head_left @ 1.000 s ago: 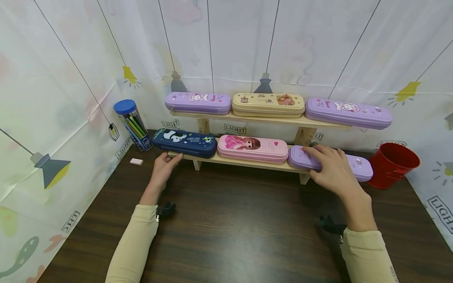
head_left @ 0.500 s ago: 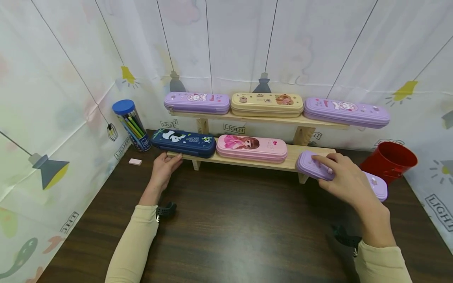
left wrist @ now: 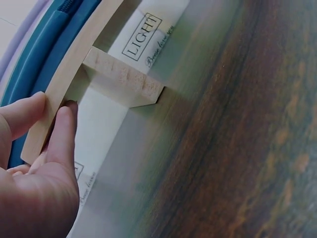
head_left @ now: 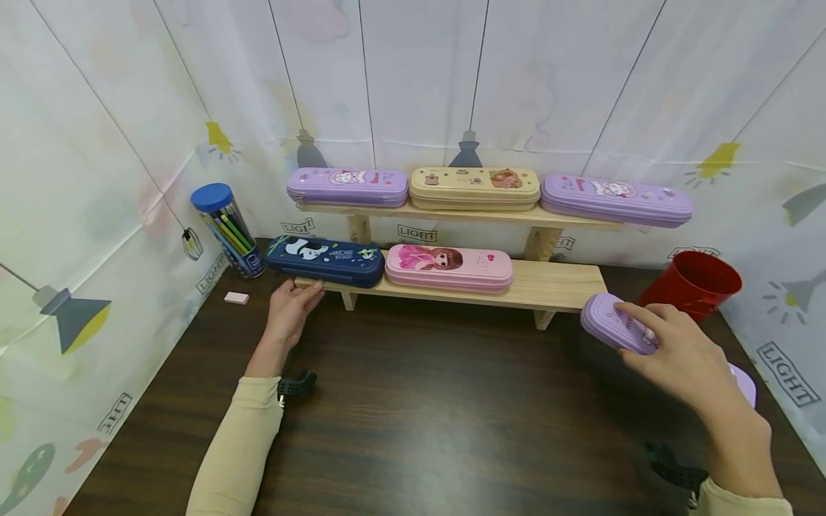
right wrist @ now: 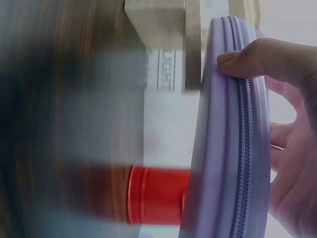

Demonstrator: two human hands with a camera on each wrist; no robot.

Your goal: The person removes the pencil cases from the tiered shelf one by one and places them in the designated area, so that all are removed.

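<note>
My right hand (head_left: pixel 687 358) grips a purple zippered pencil case (right wrist: pixel 213 148), held off the right end of the lower wooden shelf (head_left: pixel 555 283). In the right wrist view the thumb presses on the case's side by the zip. My left hand (head_left: pixel 288 313) pinches the left front edge of that shelf, thumb above and fingers beneath, as the left wrist view shows (left wrist: pixel 44 129). Right above this hand lies a dark blue pencil case (head_left: pixel 325 261) with a panda. A pink pencil case (head_left: pixel 449 269) with a girl's picture lies beside it, mid-shelf.
On the upper shelf sit a purple case (head_left: pixel 347 188), a cream case (head_left: pixel 474 189) and another purple case (head_left: pixel 616 201). A red bucket (head_left: pixel 693 287) stands at the right. A blue-lidded pencil tub (head_left: pixel 229 229) and pink eraser (head_left: pixel 236 297) are at the left.
My right hand has lifted the purple pencil case off the lower shelf and carried it right and toward me. My left hand keeps its hold on the shelf edge.
</note>
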